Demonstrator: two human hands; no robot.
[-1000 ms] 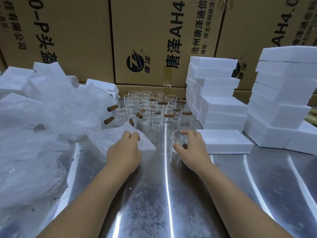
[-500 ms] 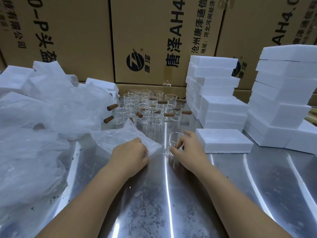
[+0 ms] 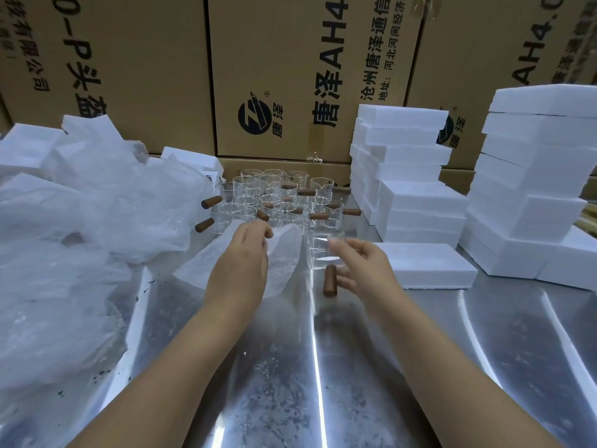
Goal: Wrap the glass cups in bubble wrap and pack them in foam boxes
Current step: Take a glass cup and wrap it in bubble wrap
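Two hands work at centre frame. The left hand [image 3: 240, 270] pinches one sheet of clear bubble wrap [image 3: 284, 253] with curled fingers, and the sheet's lower edge rests on the shiny steel table [image 3: 290, 367]. Just right of it, the right hand [image 3: 365, 270] curls round one clear glass cup with a brown wooden handle [image 3: 324, 250]. The handle's long axis runs nearly vertical and points to the lower frame. Behind stand more than a dozen like cups [image 3: 277, 198], too overlapped to count exactly. One flat white foam box [image 3: 426, 263] lies alone right of centre, before two foam stacks [image 3: 403, 169].
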